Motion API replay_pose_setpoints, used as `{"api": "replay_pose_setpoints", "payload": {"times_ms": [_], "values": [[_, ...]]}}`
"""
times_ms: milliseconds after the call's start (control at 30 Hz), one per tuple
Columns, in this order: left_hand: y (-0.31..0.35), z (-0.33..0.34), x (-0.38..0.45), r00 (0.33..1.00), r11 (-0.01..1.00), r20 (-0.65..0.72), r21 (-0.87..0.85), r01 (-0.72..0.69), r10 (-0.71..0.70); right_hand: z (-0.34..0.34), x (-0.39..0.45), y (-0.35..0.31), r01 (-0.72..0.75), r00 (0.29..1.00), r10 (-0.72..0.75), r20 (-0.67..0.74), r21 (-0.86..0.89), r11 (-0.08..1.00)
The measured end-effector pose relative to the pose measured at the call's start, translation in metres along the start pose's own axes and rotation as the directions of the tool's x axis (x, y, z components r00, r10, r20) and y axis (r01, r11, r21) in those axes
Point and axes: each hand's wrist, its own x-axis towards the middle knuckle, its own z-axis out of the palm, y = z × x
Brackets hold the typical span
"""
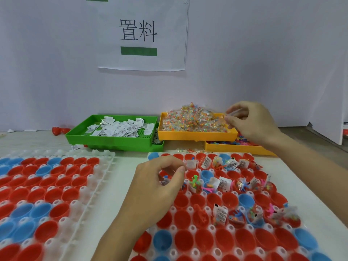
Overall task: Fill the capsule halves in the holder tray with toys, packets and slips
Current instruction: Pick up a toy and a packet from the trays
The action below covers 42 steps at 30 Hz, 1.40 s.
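A clear holder tray (192,211) in front of me carries rows of red and blue capsule halves; several in the far rows hold small toys, bead packets and printed slips. My left hand (160,183) hovers over the tray's far left capsules, its curled fingers pinching a small white slip (165,180). My right hand (250,121) reaches over the yellow tray (195,135) heaped with clear bead packets (192,119) and pinches one clear packet (234,112) at the heap's right edge.
A green tray (113,140) of white printed slips stands left of the yellow one. A second yellow tray (237,147) with coloured plastic toys lies partly under my right wrist. Another holder tray (47,193) of capsule halves lies at the left. A white wall with a paper sign stands behind.
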Motion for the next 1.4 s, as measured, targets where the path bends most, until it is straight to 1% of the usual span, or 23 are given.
{"api": "replay_pose_setpoints", "payload": {"times_ms": [167, 233, 300, 400, 500, 667, 833, 1033, 1400], "values": [[0.000, 0.002, 0.000, 0.999, 0.999, 0.051, 0.028, -0.019, 0.018, -0.004, -0.073, -0.032, 0.075, 0.980, -0.114, 0.162, 0.228, 0.971], [0.000, 0.001, -0.001, 0.997, 0.998, 0.075, 0.053, -0.034, 0.030, -0.001, -0.095, -0.039, 0.077, 0.953, -0.150, 0.264, 0.268, 0.960], [0.001, 0.001, -0.001, 0.991, 0.994, 0.131, 0.095, -0.053, 0.041, 0.003, -0.108, -0.039, 0.062, 0.933, -0.151, 0.327, 0.270, 0.961], [0.004, 0.000, -0.002, 0.976, 0.981, 0.214, 0.173, -0.089, 0.051, 0.004, -0.115, -0.035, 0.051, 0.931, -0.141, 0.337, 0.262, 0.964], [0.004, 0.001, -0.003, 0.951, 0.954, 0.304, 0.269, -0.135, 0.049, 0.004, -0.119, -0.034, 0.040, 0.930, -0.149, 0.337, 0.310, 0.950], [0.003, 0.003, -0.006, 0.916, 0.932, 0.400, 0.332, -0.144, -0.001, 0.007, -0.121, -0.039, 0.094, 0.914, -0.202, 0.352, 0.299, 0.950], [0.003, 0.007, -0.006, 0.906, 0.913, 0.422, 0.373, -0.169, -0.005, 0.003, -0.122, -0.042, 0.090, 0.892, -0.201, 0.405, 0.278, 0.956], [0.005, 0.005, -0.005, 0.905, 0.917, 0.424, 0.370, -0.147, -0.027, 0.002, -0.127, -0.049, 0.103, 0.893, -0.219, 0.392, 0.295, 0.950], [0.007, 0.004, -0.004, 0.897, 0.914, 0.439, 0.379, -0.147, -0.038, 0.007, -0.134, -0.054, 0.192, 0.847, -0.292, 0.444, 0.256, 0.947]]}}
